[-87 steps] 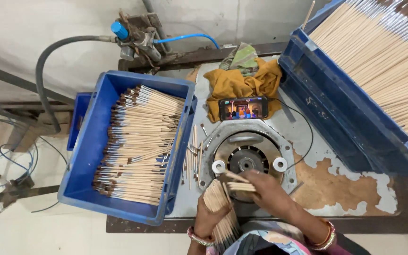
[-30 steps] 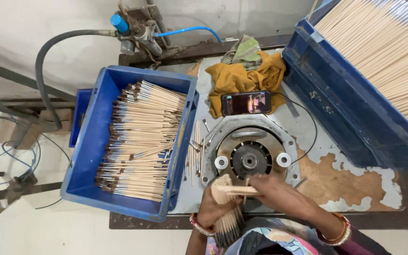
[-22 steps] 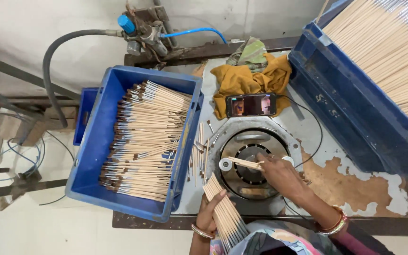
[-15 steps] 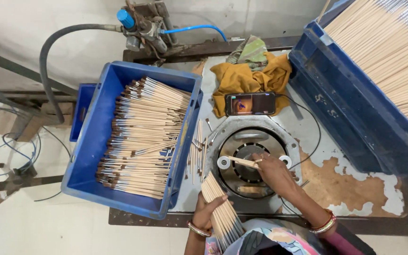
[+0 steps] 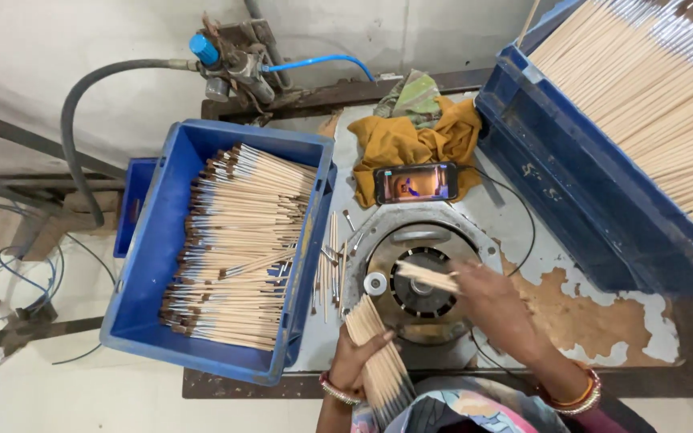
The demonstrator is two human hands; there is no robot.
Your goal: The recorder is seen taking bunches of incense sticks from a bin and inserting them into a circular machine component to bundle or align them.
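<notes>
A worker feeds wooden sticks one at a time into a round machine [image 5: 423,281] set into a worn metal surface [image 5: 579,321]. The right hand [image 5: 487,293] is closed, fingers pinched on a single stick [image 5: 427,277] that lies across the machine's dark centre hole, tip pointing toward 9 o'clock. The left hand [image 5: 354,361], at 7 o'clock from the machine, is wrapped around a thick bundle of bare sticks [image 5: 378,361] fanned upward toward the machine (the bundle's lower end drops out of the bottom of the frame). The step in hand appears to be seating that one stick in the machine; the next move would likely call for a steady, straight push and then a fresh stick drawn from the bundle.

At 9 o'clock from the machine stands a blue crate [image 5: 146,273], holding rows of brushes [image 5: 238,240] with dark tips turned to its left wall. At 2 o'clock a larger blue bin [image 5: 587,208] tilts, packed with long bare sticks. A phone [image 5: 415,183] lies at 12 o'clock on a yellow cloth [image 5: 411,140].
</notes>
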